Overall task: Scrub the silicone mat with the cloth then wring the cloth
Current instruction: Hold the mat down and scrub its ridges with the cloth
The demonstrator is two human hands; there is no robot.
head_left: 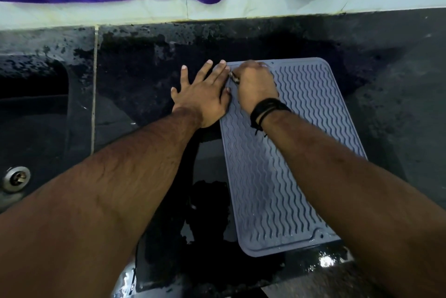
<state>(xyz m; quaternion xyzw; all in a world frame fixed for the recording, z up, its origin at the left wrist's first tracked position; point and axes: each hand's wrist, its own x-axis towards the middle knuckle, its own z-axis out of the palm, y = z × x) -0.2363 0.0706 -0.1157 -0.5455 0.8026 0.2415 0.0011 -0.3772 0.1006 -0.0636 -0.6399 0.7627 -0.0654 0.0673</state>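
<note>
On wet counter (398, 94), wavy-ribbed grey mat (277, 177)

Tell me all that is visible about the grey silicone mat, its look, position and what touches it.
The silicone mat is grey-blue, rectangular with rounded corners, a raised border and wavy ridges across its face; a small hole shows near one near corner. It looks wet and lies flat on the dark wet counter. The left hand presses its far left edge with fingers spread. The right hand is curled on the far corner, gripping something small and dark, barely visible.
</note>
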